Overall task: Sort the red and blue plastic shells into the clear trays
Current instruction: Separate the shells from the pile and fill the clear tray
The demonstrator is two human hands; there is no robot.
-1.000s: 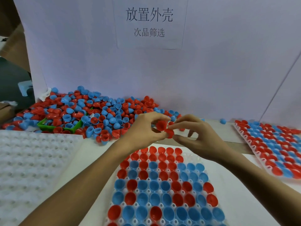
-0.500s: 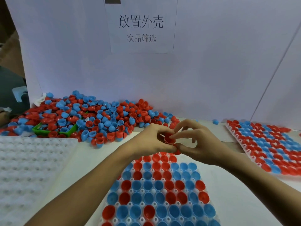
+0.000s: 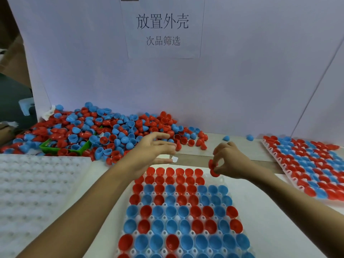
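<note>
Red shells (image 3: 213, 168) are pinched in my right hand (image 3: 231, 163), fingers curled round them just over the far right corner of the near clear tray (image 3: 222, 178); they look like two nested or stacked pieces, though I cannot tell for sure. My left hand (image 3: 151, 151) hovers with fingers straight and spread, holding nothing, at the near edge of the loose pile of red and blue shells (image 3: 104, 131) on the bench (image 3: 240, 151). A second filled tray (image 3: 312, 164) sits well off to the right, and a stack of empty trays (image 3: 37, 192) lies at left.
</note>
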